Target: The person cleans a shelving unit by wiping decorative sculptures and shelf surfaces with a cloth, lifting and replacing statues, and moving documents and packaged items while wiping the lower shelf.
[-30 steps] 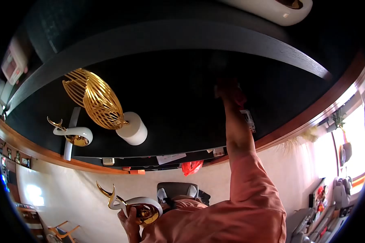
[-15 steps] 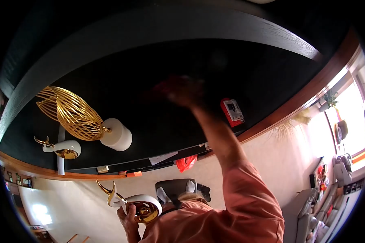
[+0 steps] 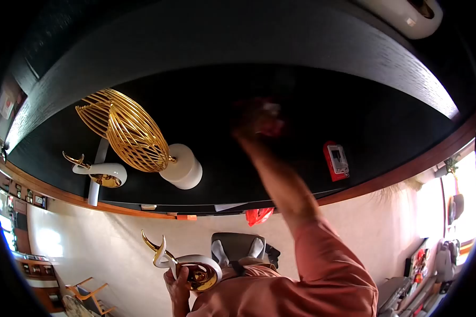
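Observation:
My left hand (image 3: 178, 283) is closed around a white and gold ornament (image 3: 200, 274) with curved gold horn-like tips, close to my body. Deep inside the dark shelf (image 3: 296, 174), my right hand (image 3: 250, 120) is blurred, with a bunched red cloth (image 3: 272, 127) in it. To the left on the shelf a gold wire leaf-shaped sculpture (image 3: 135, 134) with a white round base (image 3: 182, 167) lies sideways in my view. Beyond it stands a smaller white and gold ornament (image 3: 108, 175), similar to the held one.
A red and silver box-like item (image 3: 337, 161) sits on the shelf right of my arm. Part of another white ornament (image 3: 410, 18) shows at top right. Below are a red plastic bag (image 3: 259, 215) and a dark stool (image 3: 238, 243) under my feet. A wooden chair (image 3: 90, 296) stands lower left.
My right hand and the red cloth have swept to the right over the shelf. The view has shifted, bringing the white ornament at top right into sight. My left hand keeps its hold.

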`<move>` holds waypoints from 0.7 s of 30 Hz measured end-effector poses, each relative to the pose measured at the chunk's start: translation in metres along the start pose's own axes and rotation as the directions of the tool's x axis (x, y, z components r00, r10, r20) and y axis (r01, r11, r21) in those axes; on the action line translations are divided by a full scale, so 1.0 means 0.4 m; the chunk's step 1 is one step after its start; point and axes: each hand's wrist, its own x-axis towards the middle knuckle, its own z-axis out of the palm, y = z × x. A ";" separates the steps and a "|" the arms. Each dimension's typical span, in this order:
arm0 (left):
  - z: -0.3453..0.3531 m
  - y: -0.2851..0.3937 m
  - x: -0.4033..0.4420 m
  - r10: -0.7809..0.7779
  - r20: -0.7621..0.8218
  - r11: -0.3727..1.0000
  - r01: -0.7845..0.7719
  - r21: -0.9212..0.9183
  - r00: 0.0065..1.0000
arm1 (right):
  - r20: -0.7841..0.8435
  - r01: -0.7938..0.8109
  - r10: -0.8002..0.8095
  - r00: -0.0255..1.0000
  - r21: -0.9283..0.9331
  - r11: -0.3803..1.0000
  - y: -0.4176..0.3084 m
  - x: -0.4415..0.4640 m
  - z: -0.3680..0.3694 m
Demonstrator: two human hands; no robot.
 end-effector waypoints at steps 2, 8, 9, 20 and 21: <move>0.013 0.009 0.005 -0.076 -0.011 0.990 0.074 -0.121 0.997 | -0.160 0.401 -0.401 0.902 -0.032 0.916 -0.102 -0.107 0.016; 0.032 0.024 0.010 -0.034 0.016 0.995 0.036 -0.093 0.999 | -0.551 0.691 -0.554 0.624 0.058 0.721 0.072 -0.080 0.061; 0.030 0.017 0.012 -0.014 0.011 0.997 0.015 -0.081 1.000 | -0.587 0.692 -0.547 0.597 0.032 0.721 0.146 -0.067 0.053; 0.082 0.093 0.090 0.052 0.335 0.984 0.010 -0.180 0.941 | -0.488 0.613 -0.480 0.729 0.154 0.775 0.387 -0.474 0.017; 0.085 0.080 0.101 0.082 0.338 0.987 -0.029 -0.157 0.938 | -0.415 0.564 -0.470 0.779 0.136 0.814 0.430 -0.491 0.002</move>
